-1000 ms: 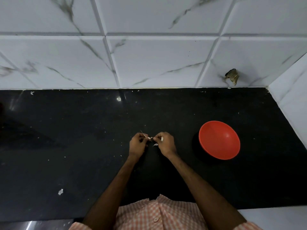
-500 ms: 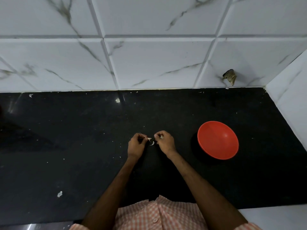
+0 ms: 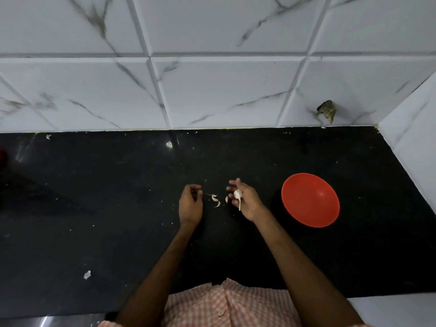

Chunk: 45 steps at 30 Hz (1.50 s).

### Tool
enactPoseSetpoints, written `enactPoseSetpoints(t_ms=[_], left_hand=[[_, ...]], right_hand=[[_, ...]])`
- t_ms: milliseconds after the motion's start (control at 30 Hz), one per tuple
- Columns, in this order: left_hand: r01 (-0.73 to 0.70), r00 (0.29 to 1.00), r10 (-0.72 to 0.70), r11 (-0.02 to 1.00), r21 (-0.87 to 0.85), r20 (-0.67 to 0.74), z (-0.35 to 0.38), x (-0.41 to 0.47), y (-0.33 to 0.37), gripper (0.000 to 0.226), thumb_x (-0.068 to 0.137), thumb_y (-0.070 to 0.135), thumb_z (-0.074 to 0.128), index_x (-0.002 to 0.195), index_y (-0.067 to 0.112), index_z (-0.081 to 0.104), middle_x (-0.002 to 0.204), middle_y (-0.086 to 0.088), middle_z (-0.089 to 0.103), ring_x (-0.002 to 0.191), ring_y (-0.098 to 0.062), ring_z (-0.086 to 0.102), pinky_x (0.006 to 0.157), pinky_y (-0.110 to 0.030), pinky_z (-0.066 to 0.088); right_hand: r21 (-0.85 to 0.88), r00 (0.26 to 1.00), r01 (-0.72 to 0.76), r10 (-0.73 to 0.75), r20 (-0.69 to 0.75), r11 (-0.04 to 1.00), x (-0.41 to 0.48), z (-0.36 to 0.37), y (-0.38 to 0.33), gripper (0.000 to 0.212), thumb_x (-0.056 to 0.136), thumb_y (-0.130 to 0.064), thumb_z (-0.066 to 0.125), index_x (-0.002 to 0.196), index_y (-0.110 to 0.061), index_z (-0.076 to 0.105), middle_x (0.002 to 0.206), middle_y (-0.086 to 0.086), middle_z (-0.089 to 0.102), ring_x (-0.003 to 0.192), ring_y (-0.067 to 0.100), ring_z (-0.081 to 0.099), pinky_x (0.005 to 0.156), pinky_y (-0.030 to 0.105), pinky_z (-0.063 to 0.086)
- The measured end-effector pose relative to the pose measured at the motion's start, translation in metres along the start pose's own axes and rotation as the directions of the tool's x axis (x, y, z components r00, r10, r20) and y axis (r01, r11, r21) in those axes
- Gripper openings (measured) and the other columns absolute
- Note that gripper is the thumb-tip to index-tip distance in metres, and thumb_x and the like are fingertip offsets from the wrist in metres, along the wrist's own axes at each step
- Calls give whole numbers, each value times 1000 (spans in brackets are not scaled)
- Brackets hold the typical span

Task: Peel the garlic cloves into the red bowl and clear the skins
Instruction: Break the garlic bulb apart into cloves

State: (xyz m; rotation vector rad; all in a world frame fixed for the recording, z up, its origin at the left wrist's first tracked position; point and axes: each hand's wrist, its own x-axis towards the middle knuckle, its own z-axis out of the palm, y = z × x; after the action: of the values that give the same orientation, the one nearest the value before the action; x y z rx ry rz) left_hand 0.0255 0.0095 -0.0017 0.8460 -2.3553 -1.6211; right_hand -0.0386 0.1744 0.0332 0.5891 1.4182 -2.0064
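My right hand (image 3: 246, 200) holds a pale garlic clove (image 3: 237, 193) in its curled fingers, a strip of skin dangling below it. My left hand (image 3: 190, 204) hovers a short way to the left, fingers curled inward, with nothing visible in them. Three loose garlic skins (image 3: 215, 200) lie on the black counter (image 3: 118, 208) between my hands. The red bowl (image 3: 310, 199) sits just right of my right hand, and I see nothing inside it.
A skin scrap (image 3: 87, 274) lies at the near left, and another scrap (image 3: 48, 136) sits by the tiled back wall. A white side wall (image 3: 412, 149) closes off the right. A broken patch (image 3: 326, 112) mars the tiles behind the bowl.
My hands have drawn apart. The skins have dropped onto the counter between them, and my right hand has turned palm-up with the clove, shifting slightly toward the bowl.
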Motion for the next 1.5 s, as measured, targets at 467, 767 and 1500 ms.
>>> enactPoseSetpoints(t_ms=[467, 767, 1500], left_hand=[[241, 862, -97, 942, -234, 498, 19, -23, 53, 50, 108, 49, 26, 110, 19, 65, 71, 9, 61, 60, -3, 54, 52, -19, 42], [260, 893, -83, 897, -356, 442, 25, -27, 63, 51, 110, 39, 27, 117, 11, 68, 108, -12, 73, 103, -22, 70, 84, -35, 57], [492, 844, -329, 789, -369, 423, 31, -31, 63, 53, 110, 37, 30, 105, 3, 70, 103, -16, 73, 100, -25, 70, 88, -37, 56]], right_hand=[[-346, 898, 435, -373, 235, 831, -18, 19, 8, 34, 108, -14, 43, 141, -20, 51, 145, -12, 55, 133, -2, 48, 105, 18, 42], [-377, 887, 455, -450, 108, 807, -20, 33, 17, 26, 107, -24, 47, 116, -19, 71, 114, -7, 72, 109, 3, 66, 100, 30, 53], [-343, 876, 312, -408, -258, 886, -15, 52, 40, 29, 103, -21, 50, 89, -17, 74, 87, 1, 74, 84, 12, 71, 77, 31, 59]])
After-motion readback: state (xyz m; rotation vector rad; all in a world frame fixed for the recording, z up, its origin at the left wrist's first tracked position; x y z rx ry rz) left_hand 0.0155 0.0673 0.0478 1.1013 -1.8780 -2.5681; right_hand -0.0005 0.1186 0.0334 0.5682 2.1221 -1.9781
